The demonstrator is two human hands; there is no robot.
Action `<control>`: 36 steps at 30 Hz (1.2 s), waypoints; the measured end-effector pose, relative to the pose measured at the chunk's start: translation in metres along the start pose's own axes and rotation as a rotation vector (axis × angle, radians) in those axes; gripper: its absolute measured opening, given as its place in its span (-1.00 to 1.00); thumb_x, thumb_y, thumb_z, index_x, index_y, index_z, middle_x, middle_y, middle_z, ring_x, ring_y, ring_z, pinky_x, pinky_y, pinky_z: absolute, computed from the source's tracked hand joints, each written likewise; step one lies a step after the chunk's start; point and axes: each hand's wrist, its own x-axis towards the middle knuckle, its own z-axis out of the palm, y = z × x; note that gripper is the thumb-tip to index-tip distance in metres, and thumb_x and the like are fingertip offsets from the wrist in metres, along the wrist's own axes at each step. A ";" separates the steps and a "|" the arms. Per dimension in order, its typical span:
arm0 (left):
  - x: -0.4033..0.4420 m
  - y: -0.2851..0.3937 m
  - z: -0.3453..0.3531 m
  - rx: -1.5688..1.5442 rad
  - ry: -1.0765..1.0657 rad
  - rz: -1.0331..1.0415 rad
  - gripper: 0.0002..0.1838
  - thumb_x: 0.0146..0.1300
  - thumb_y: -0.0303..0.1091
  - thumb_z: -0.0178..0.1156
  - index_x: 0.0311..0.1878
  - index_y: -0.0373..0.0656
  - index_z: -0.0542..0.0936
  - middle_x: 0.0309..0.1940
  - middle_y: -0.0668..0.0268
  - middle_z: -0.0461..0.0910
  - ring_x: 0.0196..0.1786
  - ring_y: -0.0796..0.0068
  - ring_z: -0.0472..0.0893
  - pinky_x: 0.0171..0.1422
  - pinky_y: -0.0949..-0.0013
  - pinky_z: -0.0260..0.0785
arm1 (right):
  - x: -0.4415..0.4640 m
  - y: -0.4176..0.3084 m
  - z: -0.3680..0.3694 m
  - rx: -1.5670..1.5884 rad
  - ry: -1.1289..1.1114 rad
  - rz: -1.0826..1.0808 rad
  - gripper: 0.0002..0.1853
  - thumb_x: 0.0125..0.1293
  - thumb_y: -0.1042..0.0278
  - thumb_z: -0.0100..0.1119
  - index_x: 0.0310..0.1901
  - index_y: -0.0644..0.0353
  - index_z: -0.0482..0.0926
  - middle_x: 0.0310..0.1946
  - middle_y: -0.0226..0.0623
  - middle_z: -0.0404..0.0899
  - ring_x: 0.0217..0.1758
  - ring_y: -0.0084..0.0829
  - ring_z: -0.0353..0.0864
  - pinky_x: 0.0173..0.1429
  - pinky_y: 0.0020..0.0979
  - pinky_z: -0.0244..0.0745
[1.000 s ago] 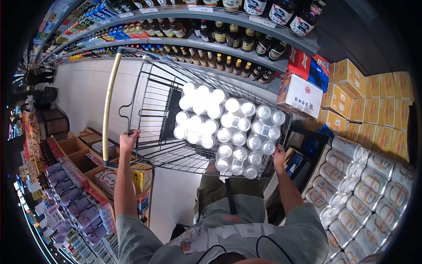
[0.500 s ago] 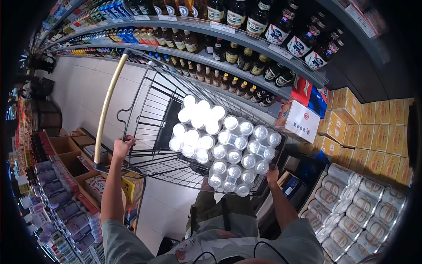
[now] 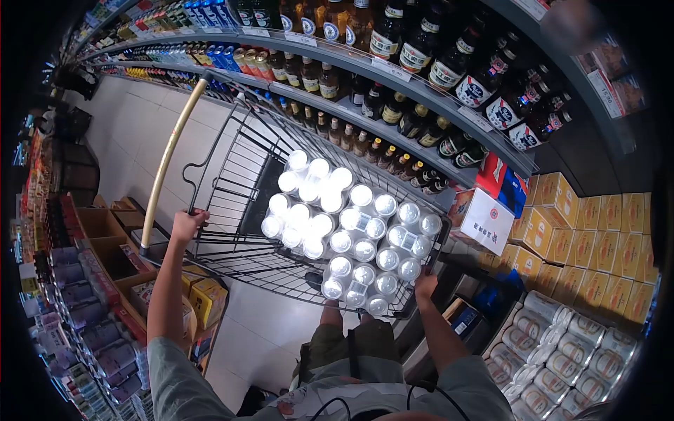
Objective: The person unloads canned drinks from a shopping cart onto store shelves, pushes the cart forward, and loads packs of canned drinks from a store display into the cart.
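A wire shopping cart [image 3: 242, 130] stands across in front of me, its long yellowish handle [image 3: 170, 158] on the left. Shrink-wrapped packs of silver-topped cans [image 3: 365, 224] sit in the basket toward its right end; glare whitens the left ones. My left hand [image 3: 189, 224] is closed around the cart's dark frame just right of the handle's lower end. At the opposite end, my right hand [image 3: 425, 285] is at the basket's near corner beside the cans, its fingers partly hidden behind the rim.
Shelves of beer bottles [image 3: 428, 45] curve along the far side. Yellow cartons [image 3: 597, 228] are stacked at right, with packs of silver cans [image 3: 562, 351] below them. A white box [image 3: 483, 219] stands off the cart's right end. Cardboard bins [image 3: 105, 235] line the left, beside the tiled floor [image 3: 253, 337].
The cart and both my hands have shifted slightly left in view. The shelves and cartons appear farther right and lower. Both hands keep their places on the cart.
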 end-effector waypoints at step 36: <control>0.236 -0.059 -0.252 -0.063 0.074 -0.009 -0.83 0.19 -0.33 0.37 -0.37 -0.26 0.68 -0.51 0.33 0.64 -0.51 0.55 0.63 -0.47 0.50 0.38 | -0.083 -0.299 0.220 -0.104 0.042 -0.221 -0.61 0.32 0.10 0.09 -0.33 0.33 0.67 -0.41 0.16 0.65 -0.28 0.19 0.65 -0.17 0.04 0.52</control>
